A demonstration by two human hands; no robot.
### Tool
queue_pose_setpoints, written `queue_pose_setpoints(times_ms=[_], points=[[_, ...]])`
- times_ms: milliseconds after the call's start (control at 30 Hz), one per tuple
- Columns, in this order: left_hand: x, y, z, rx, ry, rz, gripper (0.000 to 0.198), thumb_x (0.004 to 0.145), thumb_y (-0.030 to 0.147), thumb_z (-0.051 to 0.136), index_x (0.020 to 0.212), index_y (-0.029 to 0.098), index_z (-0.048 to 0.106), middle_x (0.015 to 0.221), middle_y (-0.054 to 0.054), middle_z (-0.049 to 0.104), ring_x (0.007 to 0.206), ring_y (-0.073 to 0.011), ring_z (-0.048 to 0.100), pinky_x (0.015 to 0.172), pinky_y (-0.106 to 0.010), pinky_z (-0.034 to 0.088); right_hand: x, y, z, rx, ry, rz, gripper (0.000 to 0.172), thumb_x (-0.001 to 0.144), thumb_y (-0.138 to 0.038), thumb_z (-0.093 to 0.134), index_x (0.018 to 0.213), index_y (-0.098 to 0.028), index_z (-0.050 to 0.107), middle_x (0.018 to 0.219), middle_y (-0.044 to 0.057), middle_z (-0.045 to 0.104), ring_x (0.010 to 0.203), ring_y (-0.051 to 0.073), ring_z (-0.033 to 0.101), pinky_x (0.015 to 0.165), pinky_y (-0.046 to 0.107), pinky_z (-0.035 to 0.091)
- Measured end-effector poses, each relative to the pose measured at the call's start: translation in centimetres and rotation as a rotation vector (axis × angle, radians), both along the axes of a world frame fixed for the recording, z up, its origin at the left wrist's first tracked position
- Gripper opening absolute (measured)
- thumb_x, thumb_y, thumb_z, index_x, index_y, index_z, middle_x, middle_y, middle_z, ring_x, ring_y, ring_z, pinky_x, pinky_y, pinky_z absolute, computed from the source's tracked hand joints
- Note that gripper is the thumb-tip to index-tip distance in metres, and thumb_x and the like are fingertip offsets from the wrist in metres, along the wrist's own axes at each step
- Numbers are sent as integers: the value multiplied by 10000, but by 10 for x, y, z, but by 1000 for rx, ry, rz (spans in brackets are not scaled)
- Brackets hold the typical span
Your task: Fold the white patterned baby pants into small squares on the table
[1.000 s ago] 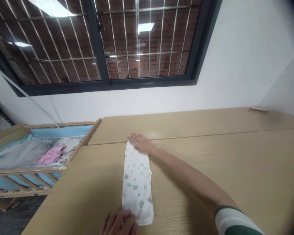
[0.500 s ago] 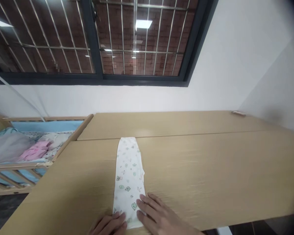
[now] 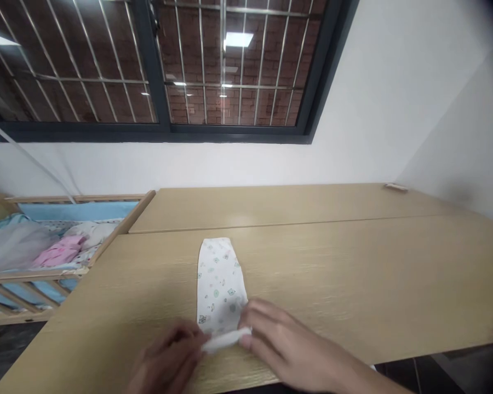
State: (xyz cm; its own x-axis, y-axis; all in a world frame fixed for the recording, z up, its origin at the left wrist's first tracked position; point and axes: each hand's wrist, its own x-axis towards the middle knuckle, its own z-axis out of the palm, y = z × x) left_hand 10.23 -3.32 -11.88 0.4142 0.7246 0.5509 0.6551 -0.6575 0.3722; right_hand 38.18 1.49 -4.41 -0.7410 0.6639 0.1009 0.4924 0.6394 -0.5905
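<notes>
Pinching the near hem of the folded garment (image 3: 221, 279), my left hand (image 3: 168, 358) and right hand (image 3: 285, 347) each close fingers on it. White, with small green prints, it lies lengthwise on the table (image 3: 353, 273), bare wood either side; beyond its left edge, the crib (image 3: 45, 257).

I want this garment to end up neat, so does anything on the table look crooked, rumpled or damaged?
Nothing stands out. The printed white garment lies flat and straight on the wooden table. The left hand and right hand pinch its near edge, lifted into a small roll. No stains or tears show.
</notes>
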Motion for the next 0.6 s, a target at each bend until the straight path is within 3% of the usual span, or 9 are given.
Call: queue_pose_setpoints(times_ms=[100,167,233,333,433,600], points=[[-1,42,33,-52,-223,138,180,964,330,600,1090,252,702,946,-6,724,801,-132,682,748,-208,564,-12,43,23,-13,97,-35,311,1052,-415,395,1020,-218,632,1027,62,635,949,195,612,822,330,513],[-2,78,46,-124,-295,221,213,934,387,624,1039,229,722,998,-23,737,824,-157,684,779,-253,560,-23,81,17,-2,181,-62,301,1034,-416,442,1023,-192,643,1009,63,646,904,188,608,778,311,493],[-2,116,49,-250,-338,274,254,918,389,619,1049,202,729,1069,-47,744,878,-185,693,809,-278,553,-33,121,2,-28,254,-119,270,1003,-400,503,1070,-177,639,966,58,663,824,174,604,706,286,472],[0,167,38,-390,-353,316,281,906,319,602,1085,138,719,1068,-82,756,872,-204,710,775,-274,546,-46,174,-26,-75,310,-224,251,956,-385,565,1033,-152,617,898,42,661,722,149,577,619,257,432],[4,203,18,-426,-313,342,249,897,243,594,1059,100,720,1029,-108,766,870,-216,719,758,-268,535,-56,209,-53,-68,267,-333,192,935,-336,579,932,-146,604,828,27,647,701,141,565,615,246,418],[11,228,0,-421,-207,417,198,888,173,581,1013,98,715,1013,-139,759,915,-227,709,803,-280,523,-63,229,-81,-43,112,-370,139,941,-241,542,889,-136,616,844,51,674,740,156,597,666,250,436]])
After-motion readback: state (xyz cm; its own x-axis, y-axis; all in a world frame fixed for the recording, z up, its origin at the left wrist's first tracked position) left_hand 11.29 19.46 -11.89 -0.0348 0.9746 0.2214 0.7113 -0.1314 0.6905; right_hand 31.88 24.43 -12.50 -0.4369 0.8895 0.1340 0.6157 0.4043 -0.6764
